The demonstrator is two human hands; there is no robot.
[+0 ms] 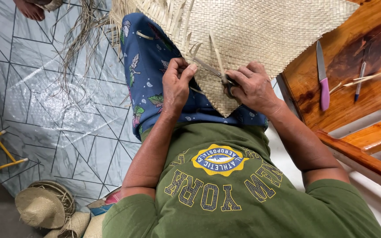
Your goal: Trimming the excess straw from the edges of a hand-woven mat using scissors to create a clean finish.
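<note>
A pale woven straw mat (252,31) lies across my lap, one corner pointing toward me. My left hand (176,83) pinches the mat's frayed edge, where loose strips stick out. My right hand (253,86) grips a pair of scissors (219,74), whose blades reach left toward the loose strips near my left thumb. A single straw strip stands up just above the scissors. My legs in blue flowered cloth (148,66) show under the mat.
A wooden bench (353,53) on the right carries a pink-handled knife (323,75) and a blue pen (359,81). Woven straw hats (45,205) lie on the tiled floor at lower left. Loose straw fibres (82,35) trail at upper left, near another person's foot (29,9).
</note>
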